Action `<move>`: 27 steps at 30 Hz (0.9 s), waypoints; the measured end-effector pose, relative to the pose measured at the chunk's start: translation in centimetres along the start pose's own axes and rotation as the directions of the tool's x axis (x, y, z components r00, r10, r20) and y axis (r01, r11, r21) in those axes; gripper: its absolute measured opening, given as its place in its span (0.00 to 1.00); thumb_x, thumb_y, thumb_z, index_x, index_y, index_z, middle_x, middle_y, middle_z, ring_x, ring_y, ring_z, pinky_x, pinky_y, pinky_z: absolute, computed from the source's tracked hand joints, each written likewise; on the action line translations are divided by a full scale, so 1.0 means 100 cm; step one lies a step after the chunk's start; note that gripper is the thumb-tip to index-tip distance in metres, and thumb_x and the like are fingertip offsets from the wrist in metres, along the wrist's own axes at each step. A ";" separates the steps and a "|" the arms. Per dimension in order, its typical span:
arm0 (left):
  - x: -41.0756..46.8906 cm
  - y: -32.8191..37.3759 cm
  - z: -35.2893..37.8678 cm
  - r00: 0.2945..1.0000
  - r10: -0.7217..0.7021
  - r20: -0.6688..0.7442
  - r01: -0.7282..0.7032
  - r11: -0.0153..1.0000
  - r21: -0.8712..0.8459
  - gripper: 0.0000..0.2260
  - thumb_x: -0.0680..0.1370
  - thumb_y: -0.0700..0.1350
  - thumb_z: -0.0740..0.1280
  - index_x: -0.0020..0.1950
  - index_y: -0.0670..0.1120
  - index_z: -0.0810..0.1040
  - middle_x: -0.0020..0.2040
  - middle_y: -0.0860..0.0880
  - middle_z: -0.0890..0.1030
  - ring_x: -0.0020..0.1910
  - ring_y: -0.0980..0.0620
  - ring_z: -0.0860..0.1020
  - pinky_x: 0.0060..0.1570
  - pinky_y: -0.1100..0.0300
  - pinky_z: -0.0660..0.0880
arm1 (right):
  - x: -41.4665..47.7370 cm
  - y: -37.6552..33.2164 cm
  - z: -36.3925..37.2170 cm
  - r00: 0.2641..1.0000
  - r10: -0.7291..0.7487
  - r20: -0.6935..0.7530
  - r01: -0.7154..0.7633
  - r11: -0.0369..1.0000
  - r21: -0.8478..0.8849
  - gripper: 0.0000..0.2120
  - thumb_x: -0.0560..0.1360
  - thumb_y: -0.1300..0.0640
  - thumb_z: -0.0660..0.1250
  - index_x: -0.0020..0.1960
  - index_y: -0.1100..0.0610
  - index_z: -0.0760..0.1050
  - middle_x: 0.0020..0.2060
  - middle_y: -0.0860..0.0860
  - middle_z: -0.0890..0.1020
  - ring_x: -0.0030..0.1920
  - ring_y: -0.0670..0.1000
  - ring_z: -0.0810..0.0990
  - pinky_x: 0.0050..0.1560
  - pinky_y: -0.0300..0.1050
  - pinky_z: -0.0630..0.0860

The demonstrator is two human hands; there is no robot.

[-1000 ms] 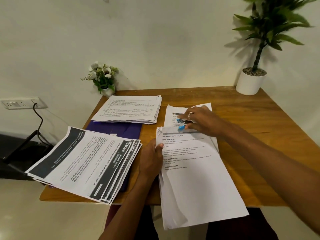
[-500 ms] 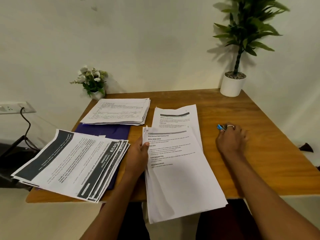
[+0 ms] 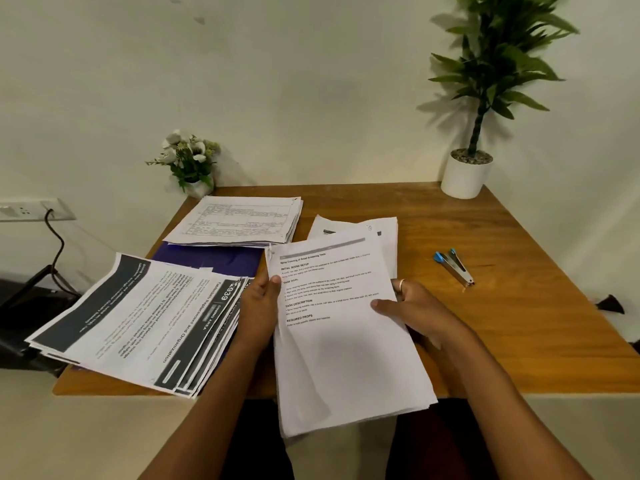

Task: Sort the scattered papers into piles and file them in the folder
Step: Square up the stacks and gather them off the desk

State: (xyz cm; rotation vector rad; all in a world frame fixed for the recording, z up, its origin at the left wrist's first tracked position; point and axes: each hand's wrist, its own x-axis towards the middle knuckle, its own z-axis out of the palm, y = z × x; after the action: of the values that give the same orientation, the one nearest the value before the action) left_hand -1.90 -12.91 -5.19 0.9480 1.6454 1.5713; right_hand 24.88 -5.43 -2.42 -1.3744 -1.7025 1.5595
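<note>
Wooden table [image 3: 519,306] now holds the blue stapler [image 3: 453,266] at two o'clock — the right hand [image 3: 415,308] dropped it and, with the left hand [image 3: 259,306], grips the paper stack [image 3: 346,348] at six o'clock, ready for filing.

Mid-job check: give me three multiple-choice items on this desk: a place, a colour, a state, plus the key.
1. The folder under the back pile is: A red; B purple; C green.
2. The blue-handled tool lies: A on the folder; B on a chair; C on the table, right of the held stack.
3. The held stack is: A flat and untouched; B gripped by the left hand and right hand; C inside the folder.
Key: 1 B, purple shows between piles. 2 C, it rests on bare wood. 3 B, thumbs overlap its sides.
</note>
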 end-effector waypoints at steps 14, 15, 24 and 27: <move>-0.014 -0.006 0.011 0.961 0.213 -0.174 -0.149 0.936 0.320 0.09 0.82 0.52 0.67 0.62 0.55 0.79 0.54 0.56 0.79 0.56 0.55 0.79 0.53 0.55 0.80 | 0.054 -0.019 -0.008 0.905 0.042 -0.423 -0.041 0.999 0.010 0.16 0.85 0.57 0.59 0.72 0.52 0.69 0.61 0.47 0.79 0.48 0.45 0.77 0.37 0.41 0.72; -0.013 -0.007 0.011 0.956 0.239 -0.171 -0.164 0.916 0.365 0.09 0.82 0.51 0.67 0.61 0.54 0.79 0.55 0.54 0.79 0.57 0.54 0.77 0.56 0.53 0.79 | 0.059 -0.016 -0.002 0.894 0.037 -0.446 -0.037 0.999 0.007 0.17 0.85 0.57 0.59 0.73 0.52 0.68 0.64 0.48 0.78 0.51 0.47 0.77 0.38 0.41 0.72; -0.002 -0.012 0.026 0.991 0.135 0.004 -0.102 0.730 0.676 0.43 0.73 0.77 0.47 0.76 0.50 0.70 0.77 0.48 0.70 0.77 0.43 0.64 0.74 0.35 0.60 | 0.071 0.001 0.015 0.810 -0.047 -0.585 0.002 0.997 -0.077 0.29 0.85 0.58 0.57 0.82 0.49 0.52 0.76 0.50 0.69 0.73 0.56 0.72 0.57 0.49 0.77; -0.002 -0.013 0.026 0.991 0.131 0.012 -0.106 0.744 0.660 0.51 0.69 0.82 0.41 0.77 0.49 0.69 0.74 0.47 0.73 0.76 0.43 0.66 0.75 0.35 0.59 | 0.073 0.003 0.017 0.800 -0.074 -0.596 0.017 0.995 -0.101 0.28 0.85 0.59 0.57 0.82 0.49 0.52 0.77 0.50 0.69 0.72 0.56 0.72 0.55 0.46 0.77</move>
State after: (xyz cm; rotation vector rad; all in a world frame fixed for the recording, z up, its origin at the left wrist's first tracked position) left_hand 0.35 -11.81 -6.66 1.4069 2.2696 1.0642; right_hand 20.64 0.04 -5.19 -1.6346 -1.3949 0.8736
